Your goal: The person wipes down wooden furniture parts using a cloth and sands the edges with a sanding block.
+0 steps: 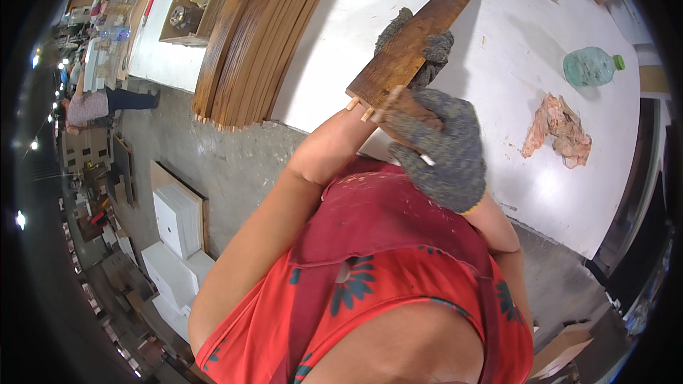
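A dark brown wooden board (420, 39) slants over the white table, with pale dowels (352, 103) sticking out of its near end. My left hand (435, 57), in a dark grey knit glove, grips the board from below, its fingers and thumb showing along both long edges. My right hand (448, 146), in a grey knit glove, is closed around a brown brush-like tool (409, 114) at the board's near end. Blur hides the tool's exact shape; its pale tip is by the dowels. A small white bit (427, 160) shows at the right glove's fingers.
A row of stained boards (263, 43) lies at the left of the white table (512, 50). Behind them stands an open box (186, 11) of small items. On the right are a crumpled cloth (558, 131) and a green-capped bottle (589, 66). Another person (89, 107) stands far left.
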`<control>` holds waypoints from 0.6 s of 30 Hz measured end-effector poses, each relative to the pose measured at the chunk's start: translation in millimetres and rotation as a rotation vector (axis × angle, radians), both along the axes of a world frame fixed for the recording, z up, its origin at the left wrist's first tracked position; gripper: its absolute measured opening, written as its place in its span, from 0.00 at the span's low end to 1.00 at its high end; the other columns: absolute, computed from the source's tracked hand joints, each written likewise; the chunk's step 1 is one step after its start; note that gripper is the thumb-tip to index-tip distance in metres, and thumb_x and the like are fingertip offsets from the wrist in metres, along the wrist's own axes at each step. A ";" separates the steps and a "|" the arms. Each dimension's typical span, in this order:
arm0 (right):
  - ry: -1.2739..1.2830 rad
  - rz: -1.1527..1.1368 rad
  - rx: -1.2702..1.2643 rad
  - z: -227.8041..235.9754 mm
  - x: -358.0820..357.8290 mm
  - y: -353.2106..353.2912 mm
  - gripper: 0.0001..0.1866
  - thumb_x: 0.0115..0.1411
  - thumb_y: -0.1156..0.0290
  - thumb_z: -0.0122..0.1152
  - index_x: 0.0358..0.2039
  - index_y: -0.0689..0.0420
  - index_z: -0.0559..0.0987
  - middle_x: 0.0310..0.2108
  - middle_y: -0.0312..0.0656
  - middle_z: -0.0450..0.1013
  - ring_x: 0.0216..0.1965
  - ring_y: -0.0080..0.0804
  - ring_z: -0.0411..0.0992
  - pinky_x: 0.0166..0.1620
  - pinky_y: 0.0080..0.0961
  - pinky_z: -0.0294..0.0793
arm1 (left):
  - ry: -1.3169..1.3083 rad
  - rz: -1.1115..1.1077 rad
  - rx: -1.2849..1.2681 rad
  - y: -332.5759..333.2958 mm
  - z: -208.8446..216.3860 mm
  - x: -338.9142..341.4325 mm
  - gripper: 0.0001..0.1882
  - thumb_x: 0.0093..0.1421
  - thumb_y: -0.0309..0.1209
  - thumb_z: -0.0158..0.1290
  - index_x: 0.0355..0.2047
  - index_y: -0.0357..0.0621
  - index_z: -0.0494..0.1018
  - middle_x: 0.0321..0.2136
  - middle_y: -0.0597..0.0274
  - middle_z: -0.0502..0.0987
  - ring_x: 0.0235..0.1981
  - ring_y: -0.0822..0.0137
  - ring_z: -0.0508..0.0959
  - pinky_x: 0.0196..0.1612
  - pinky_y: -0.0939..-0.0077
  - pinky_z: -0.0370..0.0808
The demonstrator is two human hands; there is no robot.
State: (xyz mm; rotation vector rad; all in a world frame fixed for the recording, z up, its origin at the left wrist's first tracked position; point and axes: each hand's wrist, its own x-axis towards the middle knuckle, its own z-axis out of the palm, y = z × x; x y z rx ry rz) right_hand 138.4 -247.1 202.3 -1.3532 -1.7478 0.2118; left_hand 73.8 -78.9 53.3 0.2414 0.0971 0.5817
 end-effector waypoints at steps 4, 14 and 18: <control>-0.099 0.007 0.061 -13.0 0.5 3.9 0.19 0.46 0.71 0.65 0.42 0.48 0.81 0.41 0.46 0.73 0.37 0.46 0.72 0.36 0.40 0.71 | 0.068 0.006 0.010 -12.1 21.7 3.1 0.20 0.69 0.32 0.42 0.58 0.35 0.61 0.52 0.49 0.70 0.47 0.65 0.77 0.48 0.79 0.80; 0.122 -0.381 -0.037 -62.3 38.2 -40.8 0.22 0.45 0.80 0.68 0.43 0.53 0.80 0.48 0.48 0.70 0.48 0.44 0.70 0.47 0.35 0.72 | -0.037 -0.253 -0.358 -0.4 49.8 -5.0 0.33 0.61 0.50 0.52 0.50 0.30 0.61 0.30 0.57 0.69 0.24 0.69 0.71 0.24 0.78 0.73; 0.269 -0.450 -0.145 -91.2 56.8 -58.6 0.23 0.48 0.80 0.67 0.48 0.58 0.77 0.51 0.46 0.68 0.51 0.40 0.68 0.51 0.32 0.72 | 0.458 -0.082 0.163 -8.8 66.5 -64.6 0.34 0.60 0.47 0.54 0.59 0.37 0.61 0.40 0.52 0.73 0.32 0.69 0.74 0.33 0.77 0.75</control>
